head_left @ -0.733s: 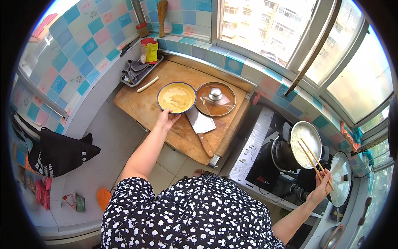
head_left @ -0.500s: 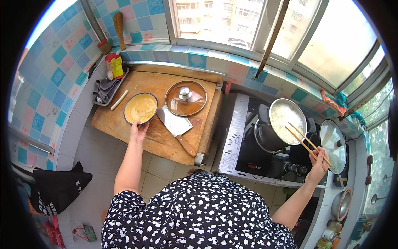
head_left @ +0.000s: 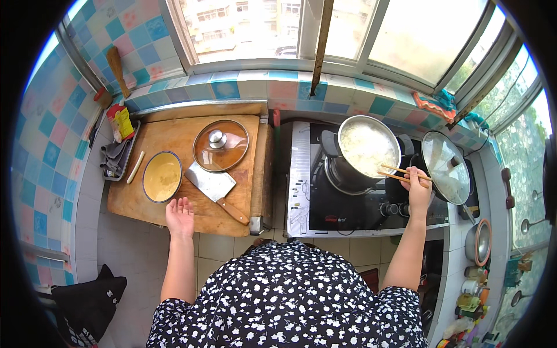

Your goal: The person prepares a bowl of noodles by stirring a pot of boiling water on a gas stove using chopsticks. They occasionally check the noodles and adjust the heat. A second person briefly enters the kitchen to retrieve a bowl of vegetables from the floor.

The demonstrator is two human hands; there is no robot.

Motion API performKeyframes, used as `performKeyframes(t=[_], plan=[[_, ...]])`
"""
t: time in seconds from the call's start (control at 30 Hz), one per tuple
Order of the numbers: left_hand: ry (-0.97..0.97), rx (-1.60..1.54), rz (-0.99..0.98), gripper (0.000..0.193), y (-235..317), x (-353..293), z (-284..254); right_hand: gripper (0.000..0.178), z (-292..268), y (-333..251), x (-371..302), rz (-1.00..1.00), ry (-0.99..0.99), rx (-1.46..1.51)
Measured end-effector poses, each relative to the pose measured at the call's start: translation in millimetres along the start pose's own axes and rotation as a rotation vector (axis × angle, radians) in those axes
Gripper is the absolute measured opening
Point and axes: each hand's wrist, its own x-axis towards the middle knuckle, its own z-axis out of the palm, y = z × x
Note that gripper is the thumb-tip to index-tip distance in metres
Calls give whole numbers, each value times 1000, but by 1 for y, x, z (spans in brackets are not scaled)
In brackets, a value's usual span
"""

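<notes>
My right hand [head_left: 416, 184] is closed round a pair of chopsticks [head_left: 400, 174], whose tips reach over the near right rim of a dark pot [head_left: 347, 176]. Pale, whitish food [head_left: 366, 145] fills the pot, which stands on the black stove. On the left, my left hand [head_left: 180, 216] hovers palm up with fingers apart at the near edge of the wooden board, holding nothing. Just beyond its fingertips sits a yellow bowl [head_left: 162, 177] with a dark blue rim. A cleaver [head_left: 212, 182] with a wooden handle lies flat to the right of the bowl.
A glass lid [head_left: 221, 146] lies behind the cleaver on the wooden board [head_left: 127, 197]. Another glass lid [head_left: 445, 168] leans right of the pot on the stove [head_left: 325, 209]. A white stick-like piece [head_left: 136, 167] and a grey tray [head_left: 123, 153] are at the left. Windows line the back.
My left hand has let go of the bowl and drawn back toward me, turning palm up. My right hand has brought the chopsticks lower over the pot's near right rim. The view has shifted right.
</notes>
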Motion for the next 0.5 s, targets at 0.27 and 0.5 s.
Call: performKeyframes(t=[0.27, 0.5], plan=[[-503, 217, -479, 28, -101, -97, 72, 27, 21, 47, 8, 268, -43, 480], [-579, 252, -554, 24, -112, -123, 92, 24, 32, 63, -4, 386, 113, 829]])
